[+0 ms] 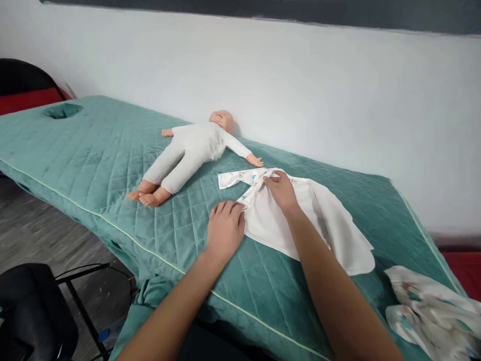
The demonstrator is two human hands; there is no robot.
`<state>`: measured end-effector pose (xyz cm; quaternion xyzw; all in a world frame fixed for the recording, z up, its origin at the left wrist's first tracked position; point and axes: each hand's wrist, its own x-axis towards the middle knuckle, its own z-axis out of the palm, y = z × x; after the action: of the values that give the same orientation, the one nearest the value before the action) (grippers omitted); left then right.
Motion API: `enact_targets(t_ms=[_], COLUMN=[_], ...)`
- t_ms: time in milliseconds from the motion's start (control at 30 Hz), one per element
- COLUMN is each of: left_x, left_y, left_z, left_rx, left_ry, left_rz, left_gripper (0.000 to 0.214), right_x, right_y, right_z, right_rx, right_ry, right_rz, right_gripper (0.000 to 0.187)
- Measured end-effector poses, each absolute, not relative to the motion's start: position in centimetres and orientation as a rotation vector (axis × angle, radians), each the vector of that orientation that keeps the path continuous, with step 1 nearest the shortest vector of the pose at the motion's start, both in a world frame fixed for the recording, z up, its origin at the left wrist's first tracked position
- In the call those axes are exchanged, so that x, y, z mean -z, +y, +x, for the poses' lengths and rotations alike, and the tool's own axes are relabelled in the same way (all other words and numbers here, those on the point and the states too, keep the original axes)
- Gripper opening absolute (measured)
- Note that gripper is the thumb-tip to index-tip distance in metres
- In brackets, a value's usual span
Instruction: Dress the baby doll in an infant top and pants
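Observation:
A baby doll (191, 150) in a white bodysuit lies on its back on a teal quilted table cover (93, 165). To its right lies a white baby garment (319, 220) with a printed sleeve (240, 178), spread flat. My left hand (224, 228) rests on the cover with its fingers curled at the garment's near-left edge. My right hand (281, 190) pinches the fabric where the sleeve meets the body of the garment.
A second printed garment (428, 311) lies crumpled at the table's right corner. A white wall runs behind the table. A face hole (62, 110) is in the far left end of the cover. A black chair (33, 311) stands on the floor at lower left.

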<state>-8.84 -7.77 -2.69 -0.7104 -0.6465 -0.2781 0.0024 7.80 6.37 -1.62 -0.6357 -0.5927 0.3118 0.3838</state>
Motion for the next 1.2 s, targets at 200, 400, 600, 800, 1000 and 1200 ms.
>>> enact_targets(t_ms=[200,400,600,800,1000,1200], left_x=[3.0,2.2,2.1,3.2,2.5,2.6], left_y=[-7.1,-2.1,3.3,4.5,-1.5,-6.6], left_z=[-9.3,-10.1,-11.8,-13.4,-11.9,-10.5], left_rx=[1.296,1.282,1.298,1.674,1.544,1.018], left_ry=[-2.119,-2.286,-2.404,-2.214,-1.892,-1.743], left_rz=[-2.248,-2.328,-2.186,-1.915,-2.333,-2.596], left_gripper=[0.022,0.047,0.056,0.041,0.023,0.034], right_x=[2.6,2.3,1.2,0.7,0.7,0.3], right_y=[7.1,7.0,6.3,5.9,5.9,6.2], right_z=[7.5,8.0,7.8,7.5,7.3,8.3], right_rx=[-0.859,-0.991,-1.255,-1.29,-1.302,-1.453], right_ry=[-1.453,-1.279,-1.016,-0.893,-0.986,-1.011], right_rz=[-1.497,-1.448,-1.29,-1.293,-1.279,-1.179], right_gripper=[0.044,0.05,0.058,0.061,0.063,0.063])
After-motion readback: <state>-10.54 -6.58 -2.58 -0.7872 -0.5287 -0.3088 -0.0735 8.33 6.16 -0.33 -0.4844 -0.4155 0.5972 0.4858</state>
